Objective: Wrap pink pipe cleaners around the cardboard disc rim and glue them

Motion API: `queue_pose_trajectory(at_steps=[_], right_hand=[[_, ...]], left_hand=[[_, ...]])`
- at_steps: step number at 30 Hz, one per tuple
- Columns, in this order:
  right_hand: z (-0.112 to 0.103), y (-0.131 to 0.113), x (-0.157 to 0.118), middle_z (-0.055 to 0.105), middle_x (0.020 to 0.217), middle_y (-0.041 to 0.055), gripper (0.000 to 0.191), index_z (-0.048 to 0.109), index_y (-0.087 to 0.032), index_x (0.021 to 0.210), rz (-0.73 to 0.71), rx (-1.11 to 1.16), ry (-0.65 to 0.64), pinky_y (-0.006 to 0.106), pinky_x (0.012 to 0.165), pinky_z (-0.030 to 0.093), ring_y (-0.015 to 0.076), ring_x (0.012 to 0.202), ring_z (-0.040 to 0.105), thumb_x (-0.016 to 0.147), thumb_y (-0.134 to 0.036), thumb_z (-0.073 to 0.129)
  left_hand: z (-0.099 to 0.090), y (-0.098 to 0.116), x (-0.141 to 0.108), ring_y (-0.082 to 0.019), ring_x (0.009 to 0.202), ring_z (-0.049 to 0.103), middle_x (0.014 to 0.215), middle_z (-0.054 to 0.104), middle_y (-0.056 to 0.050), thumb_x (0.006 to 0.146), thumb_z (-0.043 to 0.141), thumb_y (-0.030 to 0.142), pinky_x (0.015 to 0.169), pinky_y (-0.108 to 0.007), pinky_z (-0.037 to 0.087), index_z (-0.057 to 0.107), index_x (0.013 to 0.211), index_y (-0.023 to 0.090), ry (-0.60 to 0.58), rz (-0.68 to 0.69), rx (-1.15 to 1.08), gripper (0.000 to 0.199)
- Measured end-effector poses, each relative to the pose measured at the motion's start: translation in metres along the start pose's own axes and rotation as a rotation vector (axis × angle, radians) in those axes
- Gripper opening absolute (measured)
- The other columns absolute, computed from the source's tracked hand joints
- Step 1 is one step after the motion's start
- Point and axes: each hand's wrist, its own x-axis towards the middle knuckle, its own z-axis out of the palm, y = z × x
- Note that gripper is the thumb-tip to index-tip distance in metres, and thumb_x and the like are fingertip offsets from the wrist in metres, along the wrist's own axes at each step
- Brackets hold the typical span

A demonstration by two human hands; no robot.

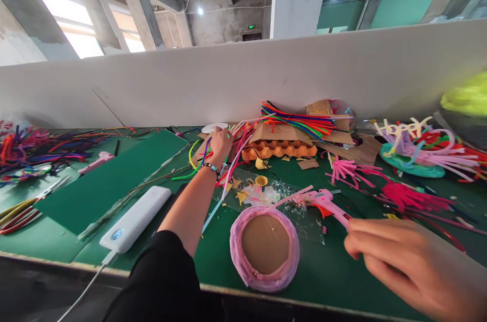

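At the far left of the green counter (335, 276) a heap of loose pipe cleaners (34, 147) lies spread out, with a pair of scissors (47, 190) just in front of it, handles toward the edge where a hand could take them. A dark green sheet (110, 180) lies slantwise beside them, and a white power bank (135, 218) rests near the front edge, its cable running off the counter.

The left hand (219, 143) is stretched well forward, fingers closed around a bunch of coloured pipe cleaners (232, 159); the stems trail back toward the person, so the grip looks to be near their far ends, though the fingers hide the exact spot. Just beyond lies an orange egg tray (279, 150) with a second bundle of pipe cleaners (300, 119) on cardboard above it.

In front, close to the edge, sits a cardboard disc ringed with pink pipe cleaner (265, 248), flat and within easy reach. A pink glue gun (327, 203) lies just beside it on a clear plastic sheet, probably to catch drips. The right hand (403, 261) is loosely curled, fingertips touching the gun's handle end. Farther right stands a finished piece with "Happy" lettering (407, 147).
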Motion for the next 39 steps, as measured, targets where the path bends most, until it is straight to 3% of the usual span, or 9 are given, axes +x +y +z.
queue_pose_trajectory(at_steps=[3, 8, 12, 14, 17, 22, 29, 35, 39], right_hand=[[-0.003, 0.002, 0.014, 0.056, 0.058, -0.0036, 0.024, 0.050, -0.020, 0.065, 0.012, 0.085, -0.160, 0.017, 0.046, 0.037, 0.0066, 0.048, 0.051, 0.080, -0.010, 0.034], [0.010, 0.012, 0.035, 0.059, 0.068, -0.0016, 0.023, 0.052, -0.021, 0.072, 0.150, 0.074, -0.162, 0.019, 0.053, 0.042, 0.0087, 0.056, 0.054, 0.083, -0.013, 0.034], [0.023, 0.017, 0.058, 0.057, 0.107, 0.0101, 0.037, 0.041, -0.018, 0.120, 0.064, -0.155, 0.243, 0.030, 0.078, 0.046, 0.0170, 0.095, 0.057, 0.083, -0.014, 0.039], [0.025, 0.017, 0.073, 0.051, 0.118, 0.0145, 0.046, 0.033, -0.018, 0.127, 0.017, -0.345, 0.432, 0.039, 0.090, 0.041, 0.0230, 0.111, 0.048, 0.083, -0.015, 0.042], [0.025, 0.014, 0.092, 0.047, 0.124, 0.0156, 0.043, 0.035, -0.020, 0.127, 0.068, -0.464, 0.526, 0.049, 0.096, 0.034, 0.0283, 0.118, 0.041, 0.084, -0.018, 0.043], [0.017, 0.006, 0.097, 0.063, 0.091, 0.0077, 0.027, 0.050, -0.017, 0.109, 0.067, -0.365, 0.405, 0.027, 0.062, 0.045, 0.0169, 0.081, 0.059, 0.089, -0.017, 0.031], [-0.022, -0.005, 0.059, 0.058, 0.058, 0.0002, 0.031, 0.060, -0.020, 0.080, -0.306, -0.707, 0.324, 0.026, 0.051, 0.035, 0.0125, 0.056, 0.052, 0.087, -0.010, 0.032], [-0.050, 0.004, 0.009, 0.061, 0.058, -0.0004, 0.041, 0.060, -0.024, 0.075, -0.283, -0.473, 0.164, 0.025, 0.044, 0.037, 0.0108, 0.047, 0.052, 0.087, -0.010, 0.023], [-0.047, 0.020, -0.011, 0.067, 0.071, 0.0010, 0.031, 0.060, -0.023, 0.090, -0.241, -0.332, 0.026, 0.020, 0.043, 0.042, 0.0100, 0.055, 0.061, 0.087, -0.014, 0.030]], left_hand=[[-0.015, 0.005, 0.010, -0.015, 0.094, 0.057, 0.109, 0.057, -0.009, 0.089, 0.036, 0.022, 0.078, -0.026, 0.043, 0.055, 0.101, 0.015, 0.110, 0.029, -0.083, 0.024], [-0.044, 0.014, 0.012, -0.016, 0.089, 0.059, 0.091, 0.066, -0.004, 0.085, 0.041, 0.021, 0.079, -0.028, 0.038, 0.058, 0.090, 0.017, 0.201, 0.145, -0.159, 0.018], [-0.064, 0.028, -0.008, -0.015, 0.072, 0.060, 0.077, 0.066, -0.002, 0.084, 0.045, 0.026, 0.061, -0.023, 0.038, 0.059, 0.091, 0.019, 0.162, 0.313, -0.203, 0.017], [-0.071, 0.037, -0.029, -0.012, 0.063, 0.058, 0.067, 0.064, 0.001, 0.082, 0.050, 0.028, 0.057, -0.020, 0.037, 0.058, 0.089, 0.019, 0.101, 0.437, -0.233, 0.014], [-0.078, 0.051, -0.066, -0.008, 0.052, 0.052, 0.058, 0.060, 0.002, 0.084, 0.045, 0.025, 0.053, -0.018, 0.039, 0.054, 0.081, 0.016, -0.083, 0.700, -0.534, 0.013], [-0.093, 0.058, -0.114, -0.005, 0.048, 0.052, 0.059, 0.060, 0.002, 0.084, 0.044, 0.022, 0.046, -0.015, 0.041, 0.044, 0.072, 0.018, -0.233, 0.690, -0.962, 0.012], [-0.109, 0.039, -0.130, -0.008, 0.060, 0.060, 0.068, 0.069, -0.001, 0.082, 0.051, 0.025, 0.058, -0.018, 0.047, 0.057, 0.073, 0.016, -0.303, 0.877, -0.786, 0.014], [-0.106, 0.018, -0.134, -0.009, 0.061, 0.061, 0.069, 0.070, -0.002, 0.082, 0.052, 0.025, 0.055, -0.017, 0.046, 0.059, 0.071, 0.016, -0.425, 0.870, -0.836, 0.016], [-0.100, 0.018, -0.140, -0.009, 0.062, 0.063, 0.068, 0.070, -0.002, 0.082, 0.052, 0.023, 0.056, -0.017, 0.047, 0.057, 0.070, 0.015, -0.536, 0.832, -0.874, 0.015]])
